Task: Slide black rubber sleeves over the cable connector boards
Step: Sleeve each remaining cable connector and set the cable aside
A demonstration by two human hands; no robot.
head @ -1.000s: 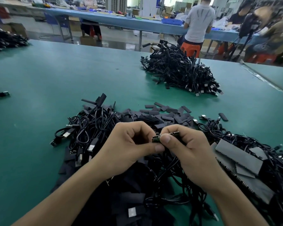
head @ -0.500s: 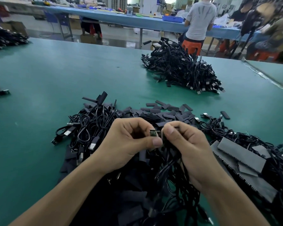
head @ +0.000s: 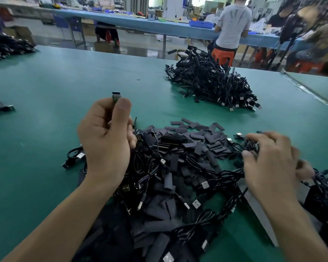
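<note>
Left hand [head: 106, 140] pinches connector board [head: 116, 96] upright, tip skyward (right hand [head: 271, 163] blurred, grip unclear).

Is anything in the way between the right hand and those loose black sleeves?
Only tangled cables lie between the right hand and the sleeves, some draped over the near ones. Far sleeves lie uncovered.

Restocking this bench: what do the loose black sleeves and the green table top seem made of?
Black sleeves: probably rubber or similar soft plastic, matte, lying flattened. Table top: likely a rubber or vinyl mat, smooth, with faint reflections.
</note>
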